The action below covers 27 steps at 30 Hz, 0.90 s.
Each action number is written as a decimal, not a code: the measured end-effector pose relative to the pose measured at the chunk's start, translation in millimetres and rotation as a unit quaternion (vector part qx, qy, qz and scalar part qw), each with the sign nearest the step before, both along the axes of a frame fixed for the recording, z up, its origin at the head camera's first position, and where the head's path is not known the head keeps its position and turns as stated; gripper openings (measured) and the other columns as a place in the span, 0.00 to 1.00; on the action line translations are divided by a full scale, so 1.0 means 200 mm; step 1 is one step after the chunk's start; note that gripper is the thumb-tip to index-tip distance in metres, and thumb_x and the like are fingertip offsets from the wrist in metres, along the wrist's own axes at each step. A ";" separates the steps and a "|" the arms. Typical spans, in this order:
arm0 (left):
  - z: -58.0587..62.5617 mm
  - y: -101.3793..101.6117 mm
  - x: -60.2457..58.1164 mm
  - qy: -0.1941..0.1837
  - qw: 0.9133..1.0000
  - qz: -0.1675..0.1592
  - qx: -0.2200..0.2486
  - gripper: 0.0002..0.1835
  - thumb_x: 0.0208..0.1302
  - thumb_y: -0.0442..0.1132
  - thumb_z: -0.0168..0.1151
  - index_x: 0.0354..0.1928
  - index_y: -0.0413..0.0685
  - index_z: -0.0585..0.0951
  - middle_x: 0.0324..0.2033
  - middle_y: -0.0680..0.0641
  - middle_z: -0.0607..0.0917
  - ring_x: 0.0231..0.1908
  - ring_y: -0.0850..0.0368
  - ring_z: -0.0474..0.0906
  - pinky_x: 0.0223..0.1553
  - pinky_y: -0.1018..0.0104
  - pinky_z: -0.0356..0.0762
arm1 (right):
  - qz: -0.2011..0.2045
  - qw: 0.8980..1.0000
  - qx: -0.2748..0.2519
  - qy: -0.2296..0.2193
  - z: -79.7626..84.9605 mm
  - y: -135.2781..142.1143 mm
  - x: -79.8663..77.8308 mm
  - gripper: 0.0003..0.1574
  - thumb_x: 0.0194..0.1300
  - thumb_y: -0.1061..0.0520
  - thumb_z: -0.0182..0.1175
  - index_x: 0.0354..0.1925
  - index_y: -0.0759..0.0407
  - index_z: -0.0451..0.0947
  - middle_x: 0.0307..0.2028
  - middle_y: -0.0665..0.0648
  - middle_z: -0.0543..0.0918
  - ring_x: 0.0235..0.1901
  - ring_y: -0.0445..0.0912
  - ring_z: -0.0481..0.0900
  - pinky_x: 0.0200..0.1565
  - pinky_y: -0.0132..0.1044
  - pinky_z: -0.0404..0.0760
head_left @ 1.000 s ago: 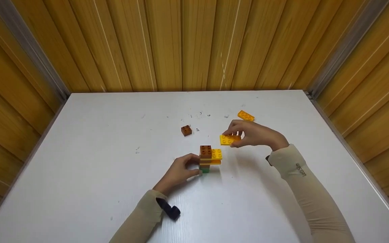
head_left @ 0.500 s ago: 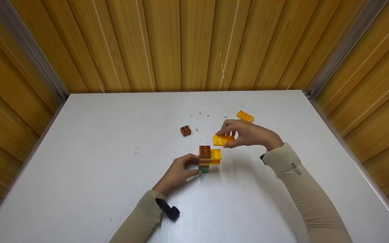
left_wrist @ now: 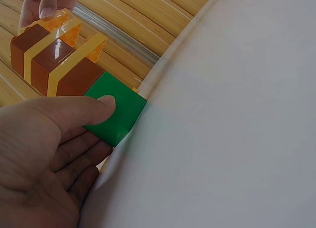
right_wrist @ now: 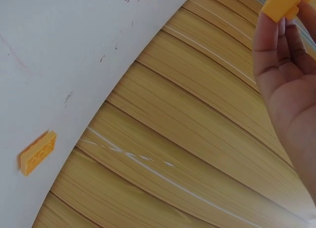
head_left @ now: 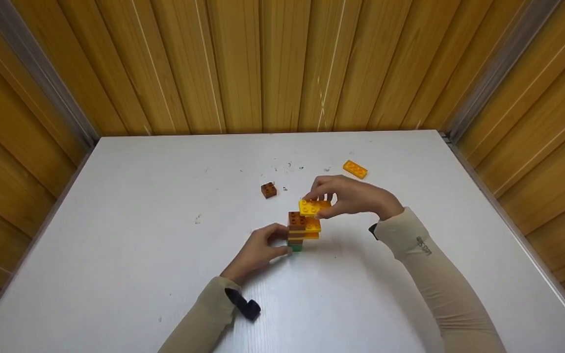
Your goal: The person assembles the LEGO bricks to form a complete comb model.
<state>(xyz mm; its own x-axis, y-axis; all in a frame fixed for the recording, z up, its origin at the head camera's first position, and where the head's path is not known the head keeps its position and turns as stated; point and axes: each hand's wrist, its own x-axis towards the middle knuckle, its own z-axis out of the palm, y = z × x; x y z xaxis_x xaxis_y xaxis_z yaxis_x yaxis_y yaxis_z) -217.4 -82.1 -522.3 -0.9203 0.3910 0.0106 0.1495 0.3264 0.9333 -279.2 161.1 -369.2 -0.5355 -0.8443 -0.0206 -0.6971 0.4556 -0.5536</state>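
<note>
A small tower of toy building bricks stands upright mid-table: a green brick (left_wrist: 126, 112) at the bottom, then brown bricks (head_left: 296, 220) alternating with thin yellow bricks (head_left: 314, 224) that jut out to the right. My left hand (head_left: 261, 247) grips the tower's base, its thumb pressed flat on the green brick in the left wrist view. Over the tower's top, my right hand (head_left: 353, 196) pinches another thin yellow brick (head_left: 308, 207) between thumb and fingers. That brick overlaps the top brown one in the head view; the right wrist view catches only part of it.
Behind the tower lies a loose brown brick (head_left: 269, 190). A loose yellow brick (head_left: 355, 169) rests farther back to the right on the white table (head_left: 140, 220). Wood-patterned walls (head_left: 243, 68) enclose the table's back and sides.
My right hand has carried its yellow brick leftward, from right of the tower to over its top. The left hand has stayed at the tower's base.
</note>
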 end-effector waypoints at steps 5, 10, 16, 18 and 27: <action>0.00 0.00 0.00 0.002 1.000 -0.001 -0.005 0.18 0.58 0.39 0.68 0.51 0.55 0.79 0.50 0.53 0.83 0.54 0.56 0.76 0.62 0.55 0.69 | 0.006 1.000 0.002 -0.006 0.00 -0.03 0.01 0.24 0.59 0.57 0.67 0.55 0.55 0.80 0.43 0.52 0.79 0.42 0.45 0.76 0.44 0.45 0.82; 0.00 0.00 0.01 0.016 1.000 -0.002 -0.010 0.18 0.59 0.37 0.67 0.52 0.53 0.79 0.50 0.53 0.83 0.55 0.56 0.76 0.63 0.55 0.68 | 0.004 1.000 0.016 -0.007 -0.01 -0.05 0.02 0.24 0.59 0.57 0.67 0.56 0.54 0.80 0.43 0.52 0.79 0.41 0.44 0.76 0.45 0.44 0.81; 0.00 -0.01 0.00 0.017 1.000 -0.002 -0.007 0.18 0.58 0.37 0.67 0.52 0.53 0.79 0.49 0.53 0.83 0.54 0.57 0.76 0.62 0.55 0.68 | 0.002 1.000 0.025 -0.007 -0.01 -0.07 0.02 0.24 0.59 0.56 0.67 0.55 0.53 0.80 0.42 0.51 0.79 0.42 0.44 0.76 0.45 0.42 0.82; 0.00 -0.01 0.00 0.018 1.000 -0.003 -0.008 0.18 0.58 0.37 0.67 0.52 0.53 0.79 0.49 0.53 0.83 0.54 0.57 0.76 0.62 0.55 0.68 | 0.002 1.000 0.025 -0.011 -0.01 -0.08 0.03 0.24 0.59 0.56 0.67 0.55 0.53 0.80 0.42 0.51 0.79 0.41 0.44 0.76 0.45 0.44 0.82; 0.00 -0.01 0.00 0.016 1.000 -0.004 -0.009 0.18 0.58 0.37 0.67 0.51 0.53 0.79 0.49 0.53 0.83 0.54 0.57 0.76 0.63 0.56 0.68 | 0.002 0.999 0.038 -0.015 0.00 -0.10 0.04 0.25 0.59 0.56 0.67 0.56 0.53 0.80 0.42 0.50 0.78 0.42 0.43 0.76 0.47 0.37 0.81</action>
